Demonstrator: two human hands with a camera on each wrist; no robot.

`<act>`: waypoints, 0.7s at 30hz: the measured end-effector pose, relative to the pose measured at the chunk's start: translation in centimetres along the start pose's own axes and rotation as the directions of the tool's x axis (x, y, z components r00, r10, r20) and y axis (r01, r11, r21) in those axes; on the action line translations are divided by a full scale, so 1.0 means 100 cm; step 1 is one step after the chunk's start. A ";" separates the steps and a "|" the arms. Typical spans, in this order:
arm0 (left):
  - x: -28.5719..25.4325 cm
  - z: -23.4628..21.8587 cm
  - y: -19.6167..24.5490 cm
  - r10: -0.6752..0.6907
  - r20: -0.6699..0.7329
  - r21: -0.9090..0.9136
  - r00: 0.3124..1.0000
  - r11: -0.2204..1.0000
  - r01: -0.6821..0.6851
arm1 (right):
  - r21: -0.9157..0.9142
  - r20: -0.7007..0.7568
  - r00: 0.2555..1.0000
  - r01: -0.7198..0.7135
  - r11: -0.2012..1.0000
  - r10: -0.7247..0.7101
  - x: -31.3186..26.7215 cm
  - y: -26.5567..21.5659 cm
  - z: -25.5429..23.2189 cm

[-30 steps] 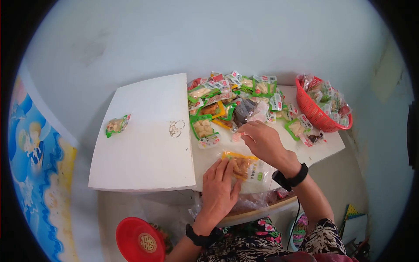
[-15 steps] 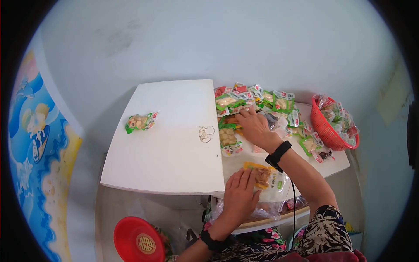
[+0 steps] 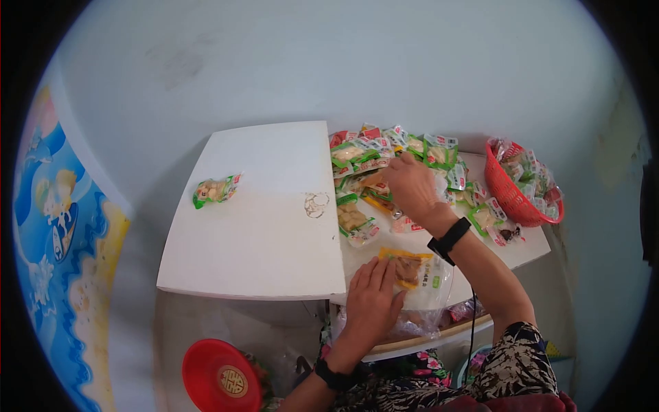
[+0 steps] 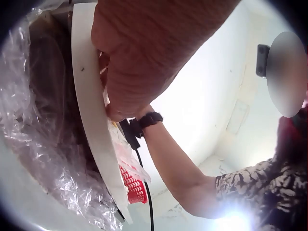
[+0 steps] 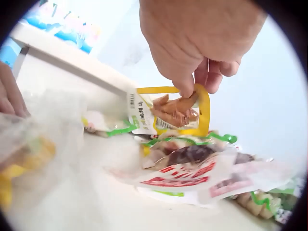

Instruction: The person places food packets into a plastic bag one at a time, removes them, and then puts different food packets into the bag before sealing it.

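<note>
My right hand (image 3: 415, 185) pinches the edge of a yellow-bordered snack packet (image 5: 175, 113) between thumb and fingers. In the right wrist view that packet hangs upright over a heap of other packets, brown food showing through its window. My left hand (image 3: 371, 302) lies on the table near its front edge, fingers extended onto the left side of another yellow-bordered packet (image 3: 410, 269). Clear plastic (image 3: 439, 292) surrounds that packet. Green-edged snack packets (image 3: 353, 218) lie left of my right hand, and more are heaped behind it.
At the right stands a red basket (image 3: 508, 189) full of packets. One green-edged packet (image 3: 216, 191) lies on the raised white board (image 3: 254, 254) at left. Crumpled clear plastic (image 4: 57, 163) fills the space under the tabletop. A red basin (image 3: 213, 360) sits below on the left.
My right hand has reached back-left into the heap and now lifts a yellow-bordered packet from it. My left hand has stayed on the front packet. The head view has shifted.
</note>
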State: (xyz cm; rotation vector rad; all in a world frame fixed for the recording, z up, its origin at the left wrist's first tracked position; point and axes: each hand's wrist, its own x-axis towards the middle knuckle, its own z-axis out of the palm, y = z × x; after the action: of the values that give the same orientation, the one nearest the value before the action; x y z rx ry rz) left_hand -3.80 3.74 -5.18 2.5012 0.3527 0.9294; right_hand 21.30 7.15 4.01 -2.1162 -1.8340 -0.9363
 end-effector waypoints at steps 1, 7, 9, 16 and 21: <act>0.001 -0.002 0.001 -0.004 -0.002 0.002 1.000 1.000 0.004 | -0.004 -0.091 0.996 -0.008 1.000 0.008 -0.003 0.004 -0.016; 0.003 -0.010 0.006 0.000 -0.032 -0.051 0.999 0.999 -0.002 | 0.399 -0.216 0.896 -0.281 0.873 0.388 -0.063 0.027 -0.093; 0.003 -0.014 0.007 -0.011 -0.104 -0.162 0.995 0.987 -0.006 | 0.691 0.143 0.759 -0.535 0.485 0.635 -0.098 0.023 -0.118; 0.017 -0.045 0.062 -0.148 0.051 -0.618 0.988 0.772 0.148 | 0.899 0.322 0.584 -0.436 -0.047 0.745 -0.193 -0.030 -0.145; 0.024 -0.033 0.068 -0.135 0.610 -0.792 0.781 -0.080 0.605 | 0.851 -0.134 0.759 -0.241 0.467 0.637 -0.225 -0.033 -0.151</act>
State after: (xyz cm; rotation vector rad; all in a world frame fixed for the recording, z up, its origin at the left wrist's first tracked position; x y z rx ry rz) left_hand -3.62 -0.16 1.69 0.9693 0.1507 0.1822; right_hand 12.37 -18.57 2.28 -1.4785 -1.0149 -0.2798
